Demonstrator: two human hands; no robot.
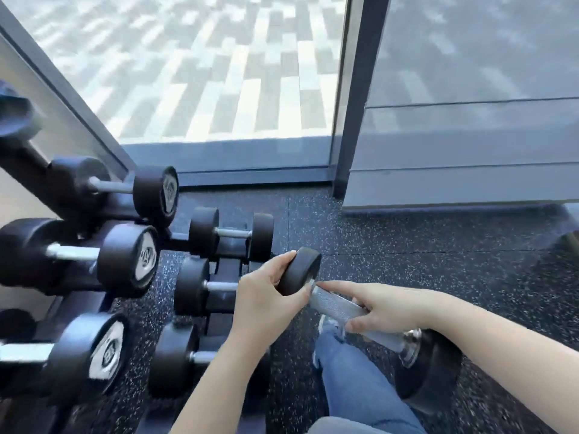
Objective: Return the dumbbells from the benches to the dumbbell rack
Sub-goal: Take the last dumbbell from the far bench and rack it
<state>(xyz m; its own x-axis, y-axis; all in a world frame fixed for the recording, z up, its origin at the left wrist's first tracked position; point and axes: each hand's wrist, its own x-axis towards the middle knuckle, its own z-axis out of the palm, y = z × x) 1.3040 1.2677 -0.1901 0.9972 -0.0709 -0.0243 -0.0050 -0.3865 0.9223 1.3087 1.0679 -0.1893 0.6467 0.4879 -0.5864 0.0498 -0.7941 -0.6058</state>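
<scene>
A black dumbbell with a knurled silver handle (335, 305) hangs tilted in front of me, above the floor and just right of the rack. My left hand (266, 296) grips its far head (299, 270). Around the handle, my right hand (380, 303) has its fingers wrapped. The near head (429, 371) sits low at the right. The dumbbell rack (225, 245) fills the left, with small dumbbells (230, 234) on its lower tiers and larger ones (125, 258) further left.
A dark speckled rubber floor (407, 245) spreads to the right. A glass wall with a dark frame (347, 120) stands behind the rack. My leg in blue jeans (354, 380) is below the dumbbell. A blurred dark object (564, 249) sits at the right edge.
</scene>
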